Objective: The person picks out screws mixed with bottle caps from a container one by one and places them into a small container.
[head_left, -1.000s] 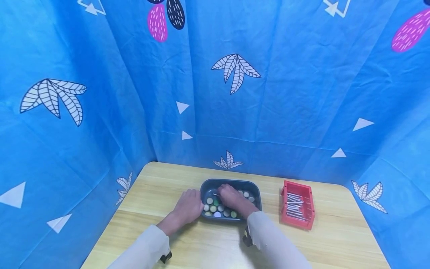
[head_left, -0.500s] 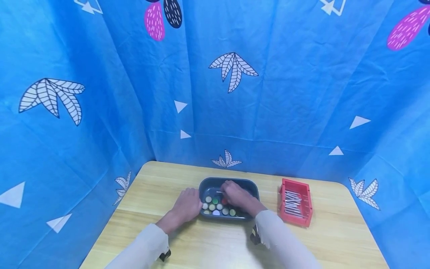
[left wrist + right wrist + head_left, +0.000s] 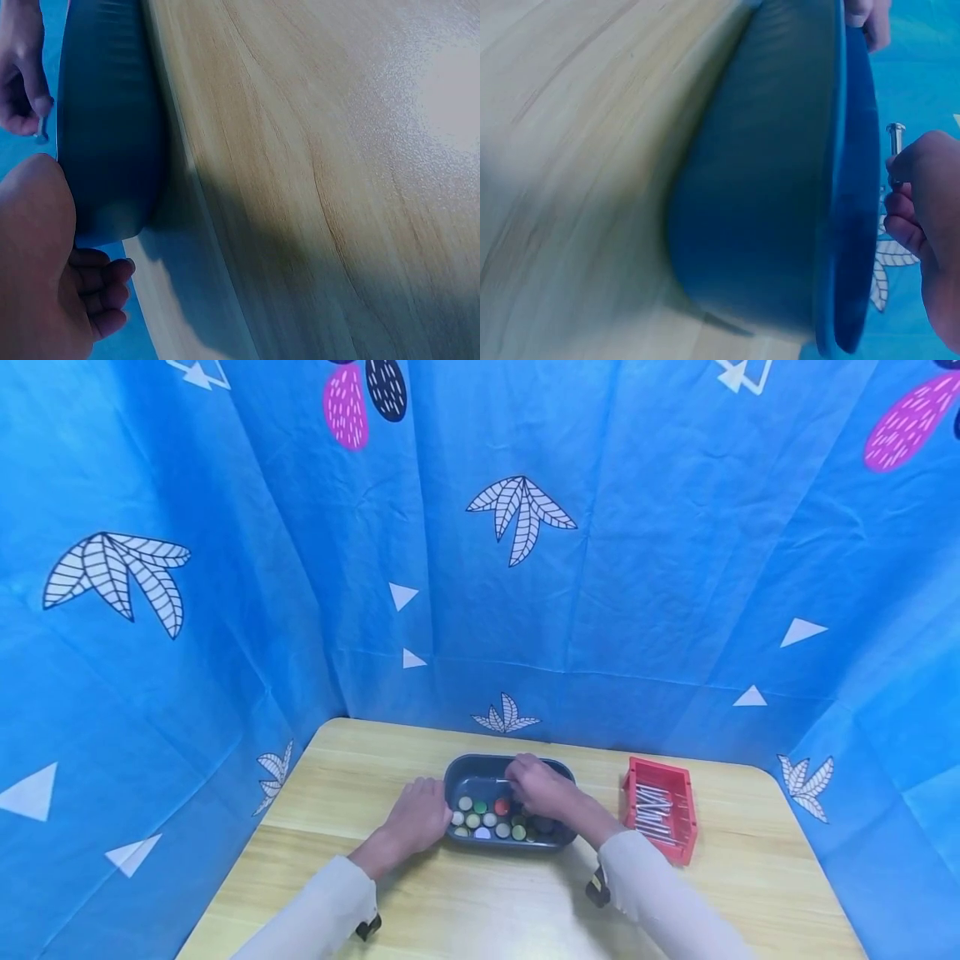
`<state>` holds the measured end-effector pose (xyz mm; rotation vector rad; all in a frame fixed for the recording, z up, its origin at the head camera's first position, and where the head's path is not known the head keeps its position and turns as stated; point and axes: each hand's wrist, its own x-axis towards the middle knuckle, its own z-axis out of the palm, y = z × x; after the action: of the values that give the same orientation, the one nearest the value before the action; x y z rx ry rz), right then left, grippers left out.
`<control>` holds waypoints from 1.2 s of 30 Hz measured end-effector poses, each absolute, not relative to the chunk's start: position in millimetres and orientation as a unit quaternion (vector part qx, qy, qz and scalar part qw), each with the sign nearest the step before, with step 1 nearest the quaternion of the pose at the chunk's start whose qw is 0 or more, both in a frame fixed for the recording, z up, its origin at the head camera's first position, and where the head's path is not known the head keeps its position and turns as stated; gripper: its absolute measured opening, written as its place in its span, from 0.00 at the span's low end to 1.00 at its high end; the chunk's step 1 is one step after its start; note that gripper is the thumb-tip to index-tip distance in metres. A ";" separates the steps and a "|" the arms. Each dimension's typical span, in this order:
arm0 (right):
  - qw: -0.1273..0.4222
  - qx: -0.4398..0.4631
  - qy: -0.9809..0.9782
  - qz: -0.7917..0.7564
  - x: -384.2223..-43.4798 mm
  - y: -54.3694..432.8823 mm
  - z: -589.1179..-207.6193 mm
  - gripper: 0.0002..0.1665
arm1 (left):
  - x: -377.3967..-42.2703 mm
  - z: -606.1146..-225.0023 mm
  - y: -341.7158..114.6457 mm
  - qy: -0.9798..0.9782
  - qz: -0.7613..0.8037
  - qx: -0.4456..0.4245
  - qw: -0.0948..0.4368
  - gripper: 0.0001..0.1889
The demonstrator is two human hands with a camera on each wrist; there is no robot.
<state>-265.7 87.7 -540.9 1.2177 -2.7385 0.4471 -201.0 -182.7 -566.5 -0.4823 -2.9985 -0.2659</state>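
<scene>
My left hand (image 3: 420, 814) grips the left end of a dark grey-blue oval tub (image 3: 480, 767), with the thumb at its rim and fingers curled beneath in the left wrist view. Over the tub's right half, my right hand (image 3: 542, 787) pinches a silver bolt (image 3: 895, 139) between thumb and fingertips. Its flat head sticks out in the right wrist view; the other end is hidden by the fingers. Several small round discs lie on the tub's floor, among them a red disc (image 3: 502, 807) and a green disc (image 3: 480, 807). The right hand and forearm cover part of the tub.
To the right of the tub stands a red plastic bin (image 3: 688, 856) holding several silver bolts (image 3: 651, 806). Both sit on a light wooden table (image 3: 360, 768). Blue patterned curtain (image 3: 517, 635) encloses the table's back and sides.
My right hand has moved rightward above the tub with the bolt, uncovering the red disc and the bare floor at the left. The left hand has kept its hold on the tub.
</scene>
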 end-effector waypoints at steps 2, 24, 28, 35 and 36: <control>0.076 0.412 -0.896 0.149 -263.2 93.2 -537.9 0.06 | -200.7 -566.1 -182.4 -0.983 -0.085 -0.159 0.046 0.14; 0.228 0.383 -0.869 0.214 -244.3 185.3 -524.9 0.11 | -201.7 -567.6 -180.6 -0.984 -0.076 -0.158 0.040 0.15; 0.211 0.344 -0.889 0.217 -239.8 203.5 -521.6 0.09 | -201.2 -568.8 -180.7 -0.984 -0.075 -0.156 0.033 0.16; 0.180 0.292 -0.914 0.219 -233.4 234.5 -515.8 0.12 | -201.6 -567.6 -180.6 -0.984 -0.087 -0.151 0.031 0.16; 0.187 0.292 -0.912 0.218 -232.8 238.5 -515.8 0.13 | -201.5 -567.2 -180.7 -0.984 -0.090 -0.151 0.033 0.16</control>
<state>-232.8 238.5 -515.8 0.8215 -2.5689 0.6128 -201.5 -180.7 -567.2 -0.4660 -3.0282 -0.2767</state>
